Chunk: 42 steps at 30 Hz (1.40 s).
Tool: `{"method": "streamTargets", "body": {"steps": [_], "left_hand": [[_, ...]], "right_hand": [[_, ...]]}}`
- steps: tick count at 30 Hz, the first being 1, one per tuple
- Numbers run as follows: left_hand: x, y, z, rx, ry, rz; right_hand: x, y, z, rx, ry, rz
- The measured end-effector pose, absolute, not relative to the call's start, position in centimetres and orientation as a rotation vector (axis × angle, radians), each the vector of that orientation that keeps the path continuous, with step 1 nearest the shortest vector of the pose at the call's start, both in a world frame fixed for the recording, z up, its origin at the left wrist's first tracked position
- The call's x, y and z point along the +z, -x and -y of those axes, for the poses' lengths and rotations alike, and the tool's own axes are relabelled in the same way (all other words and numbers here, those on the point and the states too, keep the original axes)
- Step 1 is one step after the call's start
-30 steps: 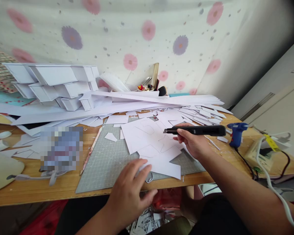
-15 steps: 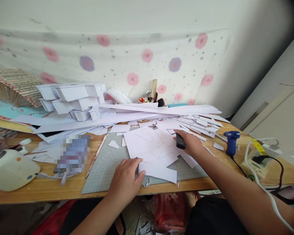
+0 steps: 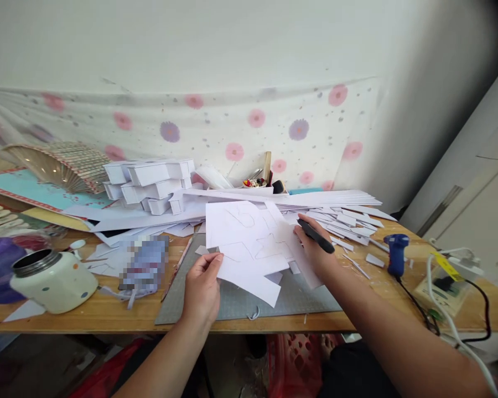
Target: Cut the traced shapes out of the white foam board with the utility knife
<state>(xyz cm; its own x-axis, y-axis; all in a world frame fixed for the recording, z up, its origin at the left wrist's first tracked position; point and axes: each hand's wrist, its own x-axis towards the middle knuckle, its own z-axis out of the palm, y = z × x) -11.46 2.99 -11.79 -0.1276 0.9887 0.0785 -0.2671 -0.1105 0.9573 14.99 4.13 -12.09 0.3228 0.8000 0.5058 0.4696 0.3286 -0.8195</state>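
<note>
My left hand (image 3: 202, 287) pinches the lower left edge of a white foam board sheet (image 3: 249, 254), thumb on top. The sheet has pencil-like outlines and angled cut edges, and is tilted up off the grey-green cutting mat (image 3: 299, 301). My right hand (image 3: 315, 257) is closed around a black utility knife (image 3: 315, 236), whose blade I cannot see. Its fingers are at the right edge of the sheet, next to a white strip (image 3: 305, 262); whether they also grip the board is unclear.
White box models (image 3: 149, 179) and long board strips (image 3: 282, 197) stand behind the mat. Offcuts (image 3: 344, 218) lie at the right, near a blue glue gun (image 3: 396, 254) and a power strip (image 3: 440, 287). Left are an open cream jar (image 3: 56, 279) and a fan (image 3: 62, 166).
The board sheet has been raised from the mat, and my left hand now pinches its edge. The knife has turned in my right hand. The camera view has shifted left and up.
</note>
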Motion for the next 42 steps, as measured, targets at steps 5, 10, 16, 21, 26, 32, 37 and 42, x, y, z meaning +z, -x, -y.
{"method": "streamTargets", "body": {"steps": [5,10,16,21,26,32,37,42], "left_hand": [[-9.2,11.7,-5.2,1.293,-0.861,-0.882],[-7.2,12.0,-7.2,0.937,-0.917,-0.75],[-5.6,10.7,-9.0,0.82,-1.027,-0.676],[-6.1,9.5,-10.9,0.79,-1.129,-0.714],[-8.1,9.5,-12.1,0.774,-1.172,-0.774],[-8.8,10.7,-12.7,0.683,-1.192,-0.669],[-8.9,11.5,-13.0,0.631,-1.202,-0.604],[-9.4,11.0,-12.7,0.676,-1.156,-0.552]], "right_hand": [[-10.8,-14.2,-3.5,0.174,1.257,1.106],[-10.4,-15.7,-3.8,0.154,1.179,1.052],[-9.9,-17.2,-4.8,0.149,1.167,1.016],[-10.8,-18.3,-6.2,0.091,1.205,1.041],[-12.2,-19.1,-6.7,0.123,1.231,1.047],[-12.4,-18.9,-6.6,0.18,1.307,1.126],[-12.7,-18.7,-6.5,0.147,1.296,1.062],[-12.6,-18.3,-6.0,0.114,1.277,1.01]]}}
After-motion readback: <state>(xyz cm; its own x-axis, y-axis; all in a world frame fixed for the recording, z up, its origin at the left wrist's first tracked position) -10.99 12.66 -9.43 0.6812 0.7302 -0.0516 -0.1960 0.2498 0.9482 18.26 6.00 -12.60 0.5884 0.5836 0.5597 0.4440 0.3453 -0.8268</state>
